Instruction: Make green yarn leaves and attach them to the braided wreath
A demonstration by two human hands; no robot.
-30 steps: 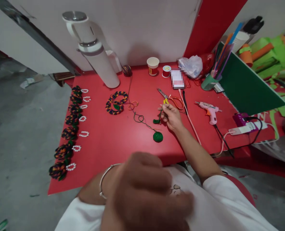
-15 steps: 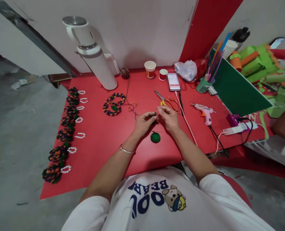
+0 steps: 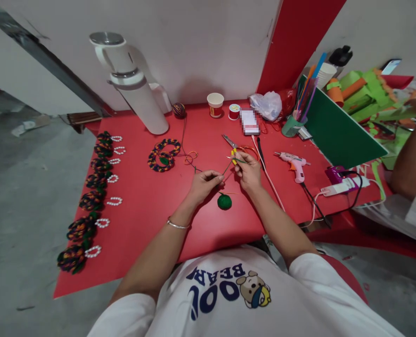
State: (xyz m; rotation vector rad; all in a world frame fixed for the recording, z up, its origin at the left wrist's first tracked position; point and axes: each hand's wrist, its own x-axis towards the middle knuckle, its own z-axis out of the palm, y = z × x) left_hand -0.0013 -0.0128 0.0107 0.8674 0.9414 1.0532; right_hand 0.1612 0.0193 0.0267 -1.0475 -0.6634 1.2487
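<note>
Down at the table (image 3: 152,243) with the left hand (image 3: 204,186) after a blur near the camera 1 second ago, shirt print (image 3: 225,286) uncovered, drawn farther from the right hand (image 3: 250,174) than 0.5 seconds ago, green yarn (image 3: 227,167) now stretched straight between the 2.

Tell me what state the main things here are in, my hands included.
Left hand, pinching green yarn
Right hand, fingers closed on the same yarn
Green yarn ball, wound up
Scissors, lying flat, blade opening unclear
Glue gun, lying on its side, on or off unclear
Flask, upright
Paper cup, upright, uncovered
Phone, face up, display blurred
</note>
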